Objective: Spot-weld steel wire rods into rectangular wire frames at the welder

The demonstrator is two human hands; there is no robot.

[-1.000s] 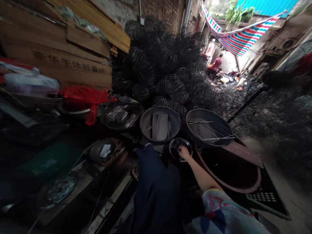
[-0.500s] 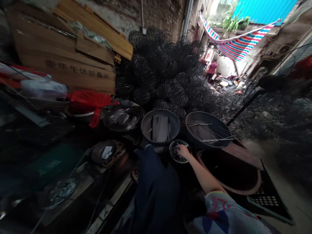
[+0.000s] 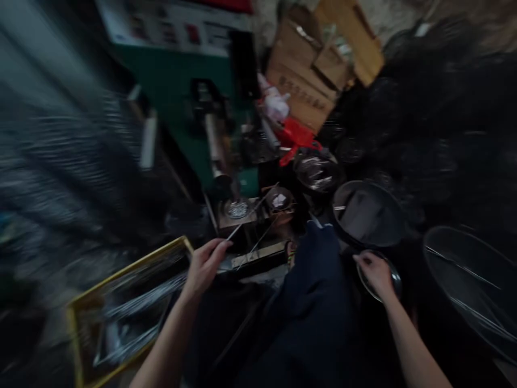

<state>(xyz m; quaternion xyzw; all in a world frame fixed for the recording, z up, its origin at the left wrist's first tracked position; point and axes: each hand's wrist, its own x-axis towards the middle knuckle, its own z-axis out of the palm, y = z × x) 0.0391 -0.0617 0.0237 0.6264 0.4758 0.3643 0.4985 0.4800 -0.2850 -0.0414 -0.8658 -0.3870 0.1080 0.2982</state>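
Between the thumb and fingers of my left hand is a thin metal rod, pointing up and to the right. That hand is closed, above the right end of a yellow-rimmed crate of metal wire pieces. My right hand is over a small round metal bowl, covering most of it. Its thumb and fingertips are pinched together; motion blur hides what they hold, if anything. In front of that hand stands a round basin with a grey bundle of strips in it.
A large basin with metal rods is at the right. Ahead are a machine, a dish of small shiny parts, a pan with a white scrap, a red bag and a cardboard box. Dark wire coils fill the upper right.
The view has swung left, bringing the machine and yellow-rimmed crate into sight. My left hand has come into view with a rod. My right hand has lifted from among the bowl's small pieces.
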